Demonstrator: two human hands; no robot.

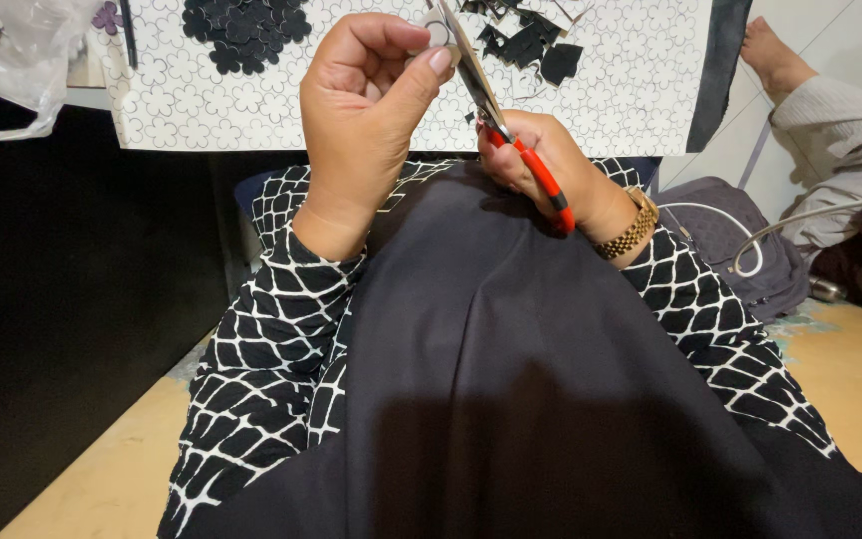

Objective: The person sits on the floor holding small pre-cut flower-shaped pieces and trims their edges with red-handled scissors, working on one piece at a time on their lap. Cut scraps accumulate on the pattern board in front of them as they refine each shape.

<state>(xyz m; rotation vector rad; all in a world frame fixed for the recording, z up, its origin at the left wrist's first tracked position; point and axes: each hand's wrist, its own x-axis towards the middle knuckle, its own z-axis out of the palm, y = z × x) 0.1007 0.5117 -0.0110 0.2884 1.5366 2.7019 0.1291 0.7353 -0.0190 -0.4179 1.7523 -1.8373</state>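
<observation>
Far left: a clear plastic bag [7,65] lies at the edge of a white sheet printed with flower outlines [202,100], beside a pile of black cut-out flowers [246,30]. Centre: the left hand [366,105] is closed, pinching a small pale piece of material [438,28] between thumb and fingers, held up above the lap. Just right of it, the right hand [541,160], wearing a gold wristwatch [631,225], grips red-handled scissors [516,135] whose blades meet the pinched piece. Black offcuts [531,45] lie on the sheet behind. Far right: another person's bare foot [770,55] rests on the tiled floor, near a grey bag [720,235].
</observation>
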